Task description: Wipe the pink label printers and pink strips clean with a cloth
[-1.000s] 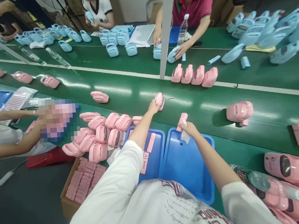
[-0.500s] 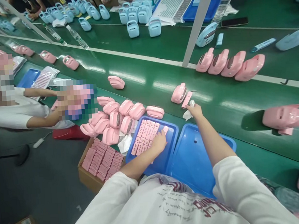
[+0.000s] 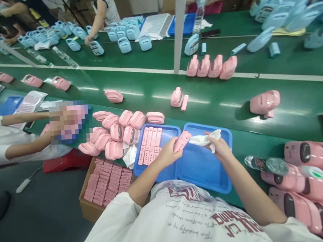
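My left hand [image 3: 168, 153] is closed on a pair of small pink rectangular blocks [image 3: 183, 141], raised over the place where two trays meet. A crumpled white cloth [image 3: 200, 139] is gripped in my right hand [image 3: 221, 148], above the right blue tray [image 3: 202, 171]. Its left end lies close to the pink blocks. Beneath my left hand, the left blue tray [image 3: 169, 129] contains rows of similar pink pieces [image 3: 151, 138] with small dark marks. Beyond the trays, a pink handled device [image 3: 176, 97] stands on the green surface beside one pink strip [image 3: 185, 102].
Pink devices [image 3: 113, 150] cluster left of the trays, above a cardboard box [image 3: 87, 211] of pink blocks. More pink devices [image 3: 300, 203] and a plastic bottle [image 3: 266, 164] lie at right. A co-worker's arms [image 3: 27, 147] are at left; blue devices [image 3: 124, 44] stand across the line.
My right hand has drawn back from the pink strip on the belt, bringing the cloth over the right tray. My left hand has lifted pink blocks from the left tray. The view has shifted right.
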Demonstrator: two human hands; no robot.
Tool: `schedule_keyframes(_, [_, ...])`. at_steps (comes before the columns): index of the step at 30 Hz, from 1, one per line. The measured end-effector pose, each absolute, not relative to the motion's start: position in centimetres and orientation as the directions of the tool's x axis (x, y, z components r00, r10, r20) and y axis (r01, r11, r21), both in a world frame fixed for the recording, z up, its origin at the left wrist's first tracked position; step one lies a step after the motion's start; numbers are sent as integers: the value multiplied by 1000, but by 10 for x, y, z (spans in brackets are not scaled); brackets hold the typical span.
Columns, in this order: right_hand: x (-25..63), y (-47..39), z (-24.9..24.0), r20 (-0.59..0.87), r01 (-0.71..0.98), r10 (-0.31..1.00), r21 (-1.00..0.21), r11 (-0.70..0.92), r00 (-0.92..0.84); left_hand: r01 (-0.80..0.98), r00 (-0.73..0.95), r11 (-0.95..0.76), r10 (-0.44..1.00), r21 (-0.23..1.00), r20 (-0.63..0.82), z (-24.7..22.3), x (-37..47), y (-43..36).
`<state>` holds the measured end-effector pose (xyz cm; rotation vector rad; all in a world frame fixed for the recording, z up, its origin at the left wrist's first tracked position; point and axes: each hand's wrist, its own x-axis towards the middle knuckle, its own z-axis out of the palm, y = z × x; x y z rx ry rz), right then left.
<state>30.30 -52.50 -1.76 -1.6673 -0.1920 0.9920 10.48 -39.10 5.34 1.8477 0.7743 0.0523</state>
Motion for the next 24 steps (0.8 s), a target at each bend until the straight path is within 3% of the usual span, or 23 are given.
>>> schedule_keyframes(4, [273,-587,-17,-477,-296,498,-867,-400,724,434,895,-472,320,767,-309,59,123,-425])
schedule_keyframes(8, [246,-667,-19,-444,-279,238,-815,-507,864,205,927,-799,-27,566,-374,52,161,-474])
schedule_keyframes(12, [218,-738,-16,-420,-351,-12,-740,-573,907,-10,877,-858,-254,513,-407,38,217,-539])
schedule_keyframes(17, [186,-787,-10,-411,-440,-192,-680,-586,891,-83,811,-914,-293,398,-505,9,276,-604])
schedule_keyframes(24, [163,-809,-13,-461,-543,-292,-650,-531,838,-130,780,-964,-245,234,-576,-16,293,-623])
